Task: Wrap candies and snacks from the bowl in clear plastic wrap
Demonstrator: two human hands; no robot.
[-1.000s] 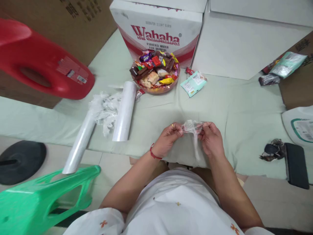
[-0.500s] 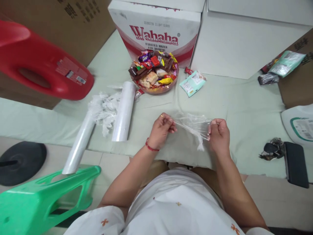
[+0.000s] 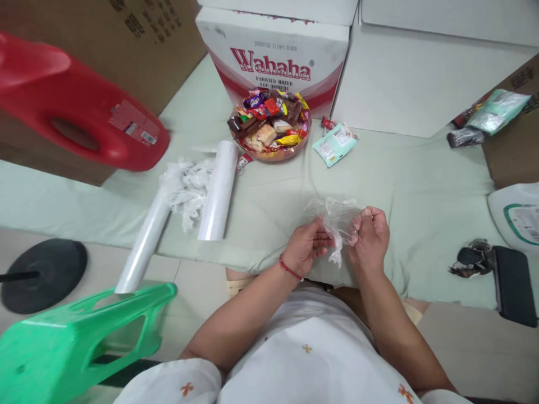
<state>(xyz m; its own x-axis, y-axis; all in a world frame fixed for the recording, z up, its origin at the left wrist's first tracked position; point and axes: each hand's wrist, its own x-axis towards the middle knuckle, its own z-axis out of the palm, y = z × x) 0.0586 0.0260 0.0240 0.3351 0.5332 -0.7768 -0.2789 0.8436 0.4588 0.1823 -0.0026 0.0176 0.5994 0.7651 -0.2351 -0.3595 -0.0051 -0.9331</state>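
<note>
A crumpled clear plastic film [image 3: 337, 216] hangs between my two hands above the green cloth, with a twisted whitish end drooping in the middle. My left hand [image 3: 309, 244], with a red string bracelet at the wrist, has its fingers closed at the film's left lower side. Pinched between thumb and fingers of my right hand [image 3: 370, 235] is the film's right end. Two rolls of plastic film, one upright-lying roll [image 3: 218, 191] and one slanting roll [image 3: 143, 241], lie to the left with crumpled plastic [image 3: 187, 188] between them.
A bowl of wrapped snacks [image 3: 278, 151] stands before a Wahaha box [image 3: 273, 50]. A mint-green packet [image 3: 334, 145] lies beside it. Left are a red jug [image 3: 84, 112] and green stool [image 3: 54, 348]; right are keys [image 3: 469, 258], a phone [image 3: 514, 286] and a white bottle [image 3: 517, 216].
My left hand has moved right and down, closer to my right hand. The film, earlier stretched between them, is now slacker and bunched. The view has shifted slightly.
</note>
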